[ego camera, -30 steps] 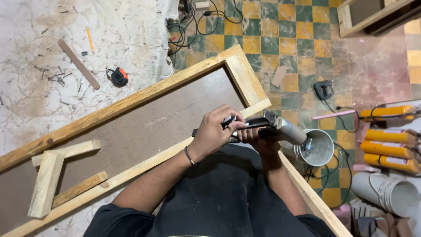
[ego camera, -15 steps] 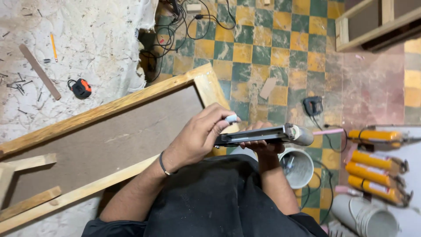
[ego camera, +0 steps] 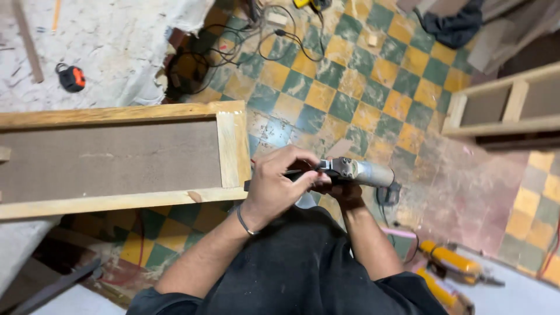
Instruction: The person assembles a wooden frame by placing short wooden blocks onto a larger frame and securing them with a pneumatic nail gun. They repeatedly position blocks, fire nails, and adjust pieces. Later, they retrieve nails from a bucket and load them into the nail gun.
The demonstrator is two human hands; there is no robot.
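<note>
So biggest thing first: you've got that long wooden frame (ego camera: 116,201) with the grey-brown panel (ego camera: 111,160) in it, lying flat across the left side, its end rail just beside your hands. Under and around it is the green and yellow checkered floor (ego camera: 361,99), pretty dusty, with a tangle of black cables (ego camera: 233,41) up top. A second frame (ego camera: 507,111) sits off to the right, well apart from you.

Now the bit that matters. Your right hand (ego camera: 344,195) is wrapped shut around the underside of the grey power tool (ego camera: 364,173), which you're holding roughly level in front of your waist, just off the corner of the frame. Your left hand (ego camera: 280,184) is curled over the tool's front end, fingers closed on it, thumb pressing down near the head. Can't tell exactly what it's pinching under there, the fingers hide it.

Looks to me like you're in the middle of setting up the tool head, fitting or tightening something, not working the wood yet. Next move probably needs a firm steady hold with the right while the left finishes at the head, then a check that it's seated.

Small stuff: orange tape measure (ego camera: 72,77) on the white sheet at upper left, yellow-orange tubes (ego camera: 452,262) on the floor at lower right.
</note>
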